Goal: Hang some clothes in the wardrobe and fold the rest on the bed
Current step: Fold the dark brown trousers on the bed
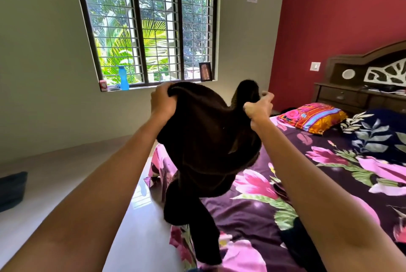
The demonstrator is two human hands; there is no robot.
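A dark brown garment hangs in the air over the left edge of the bed, its lower part trailing down onto the floral sheet. My left hand grips its top edge on the left. My right hand pinches the top edge on the right, and a loose flap of the cloth sticks up behind it. Another dark piece of clothing lies on the sheet near my right forearm. No wardrobe is in view.
A bright pillow and a navy leaf-print blanket lie near the wooden headboard. A blue bottle and a photo frame stand on the window sill. A dark object sits on the floor at left.
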